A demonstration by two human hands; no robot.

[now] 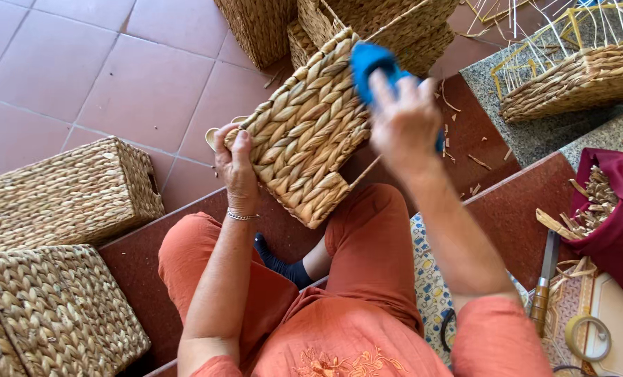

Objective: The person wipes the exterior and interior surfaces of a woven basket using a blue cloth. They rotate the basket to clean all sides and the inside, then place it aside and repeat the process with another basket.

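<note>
While left hand (236,164) grips woven basket (304,129), right hand (402,119) holds blue tool (369,59).

Seven woven baskets: one held at centre (304,136), three stacked at twelve o'clock (259,24), one unfinished at two o'clock (576,77), two at eight o'clock (70,192). Two hands (236,167). One blue tool (371,63). One knife (543,279) and one tape roll (587,337) at four o'clock

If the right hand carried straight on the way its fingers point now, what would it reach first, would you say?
The right hand points up and away, gripping a blue tool. Straight on, it would probably meet the woven baskets stacked just beyond first, though depth is hard to judge.
</note>
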